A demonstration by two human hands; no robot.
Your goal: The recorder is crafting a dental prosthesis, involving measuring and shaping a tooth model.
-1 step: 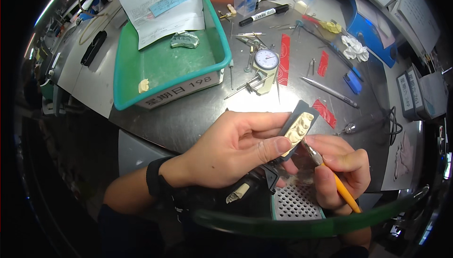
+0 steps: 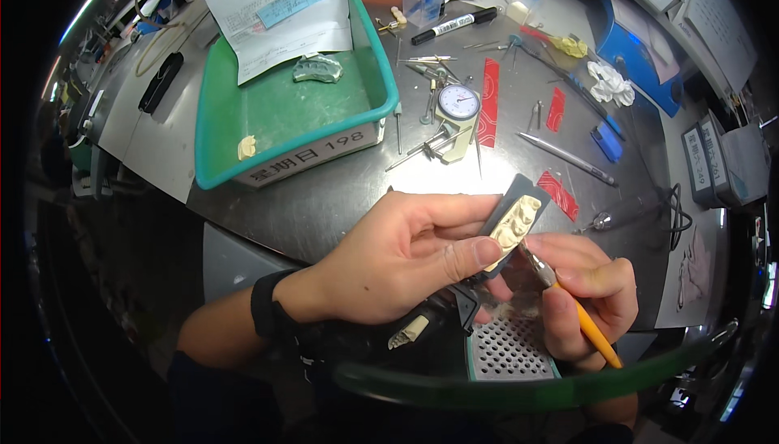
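Observation:
My left hand (image 2: 414, 257) grips a cream dental model (image 2: 517, 223) with a row of teeth, set on a dark grey base (image 2: 505, 204). The thumb presses on its near end and the fingers wrap behind the base. In my right hand (image 2: 588, 286) is an orange-handled craft knife (image 2: 595, 330), held like a pen. Its metal collar points up and left, and the tip meets the model's right side, where fingers partly hide it. Below my left hand lies another piece of cream dental model (image 2: 408, 332), beside a black hinged plastic part (image 2: 464, 306).
A green tray (image 2: 213, 111) holds papers, a metallic impression piece (image 2: 317, 69) and a small cream piece (image 2: 247, 148). Beyond my hands are a dial gauge (image 2: 458, 103), a marker (image 2: 454, 25), red strips (image 2: 490, 103) and a silver pen-like tool (image 2: 566, 158). A perforated grate (image 2: 511, 348) sits below.

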